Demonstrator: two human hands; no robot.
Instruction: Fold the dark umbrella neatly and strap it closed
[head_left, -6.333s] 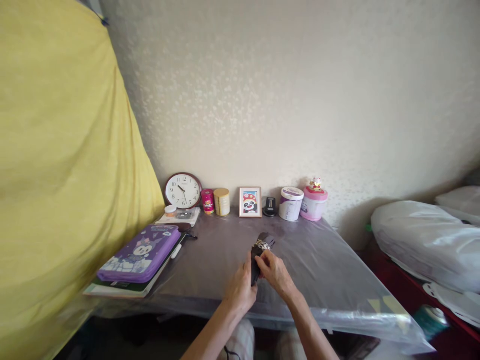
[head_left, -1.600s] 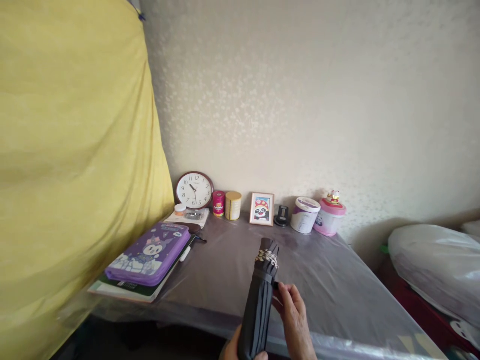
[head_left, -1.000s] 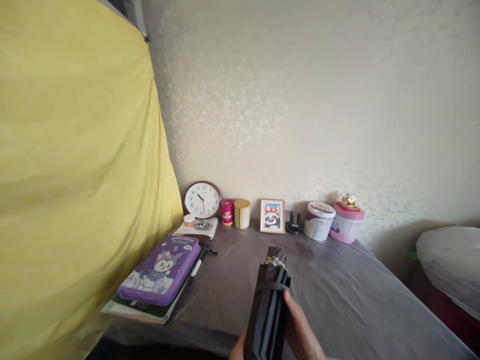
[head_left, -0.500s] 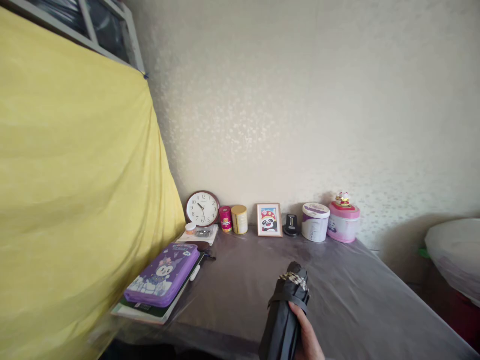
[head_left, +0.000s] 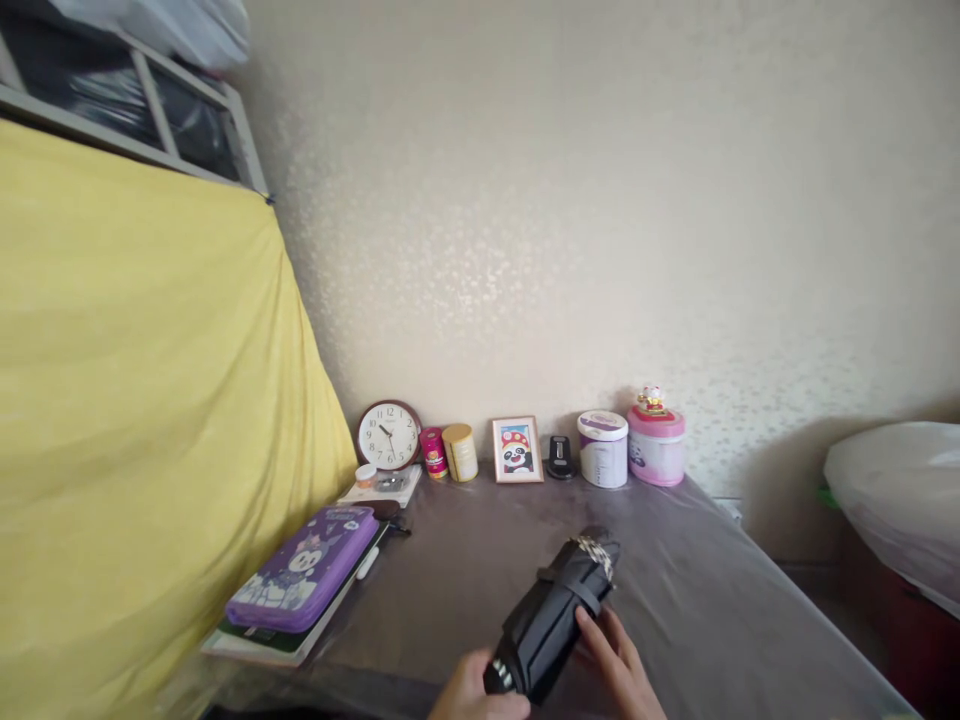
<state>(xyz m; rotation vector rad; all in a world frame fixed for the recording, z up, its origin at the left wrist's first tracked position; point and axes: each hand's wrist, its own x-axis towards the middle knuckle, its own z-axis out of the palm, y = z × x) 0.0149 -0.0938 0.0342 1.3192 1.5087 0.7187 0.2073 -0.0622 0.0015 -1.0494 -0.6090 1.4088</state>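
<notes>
A folded black umbrella [head_left: 551, 625], bound by its strap, is held at a slant above the grey-covered table [head_left: 465, 560]. A black-and-white patterned cord is wound near its far end. My left hand [head_left: 480, 690] closes around the near end, by the shiny handle tip. On the right side of the umbrella, my right hand [head_left: 619, 660] grips it just below the strap, its fingers bent against the black fabric.
A purple pencil case [head_left: 307, 570] lies on books at the left. Along the wall stand a clock [head_left: 389, 436], a yellow tin [head_left: 460, 452], a framed panda picture [head_left: 517, 450], a white tub [head_left: 603, 449] and a pink box [head_left: 657, 450]. A yellow cloth [head_left: 135, 400] hangs left.
My left hand has come into view and taken hold of the umbrella's near end. The umbrella has tilted further to the right. The camera view has shifted slightly.
</notes>
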